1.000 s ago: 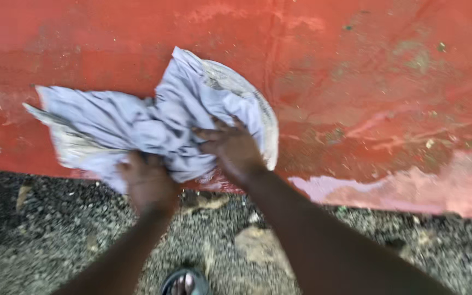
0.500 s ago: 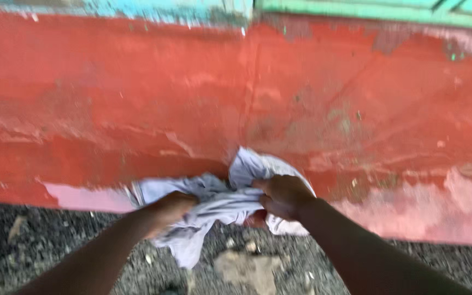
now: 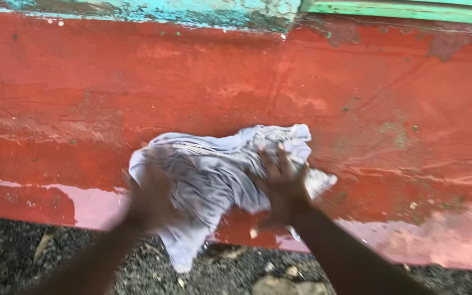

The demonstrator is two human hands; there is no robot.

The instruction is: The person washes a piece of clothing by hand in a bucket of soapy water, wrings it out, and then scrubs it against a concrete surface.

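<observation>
Nearest the viewer lies dark gravel (image 3: 55, 267), with a few pale stones (image 3: 279, 285) just below the right forearm. Above it, both hands press a pale grey cloth (image 3: 208, 175) flat against a wet red slab (image 3: 383, 109). The left hand (image 3: 149, 198) is blurred by motion; it lies on the cloth's left part, and whether its fingers are spread or curled cannot be told. The right hand (image 3: 282, 183) rests on the cloth's right part with fingers splayed wide, palm down, gripping nothing (the fabric bunches up between and beyond the two hands). One tail of the cloth hangs down below the left hand, over the slab's edge toward the gravel.

As a judgement of progress: the work in hand looks like scrubbing the cloth on the slab, and it appears to be in mid-course. The cloth is soaked and crumpled, not wrung or folded, and water films the slab's lower rim (image 3: 443, 240) to the right of the right hand. Rinsing, wringing and spreading seem to remain.

Farthest off, beyond the hands, a chipped blue and green band (image 3: 258, 13) tops the slab.
</observation>
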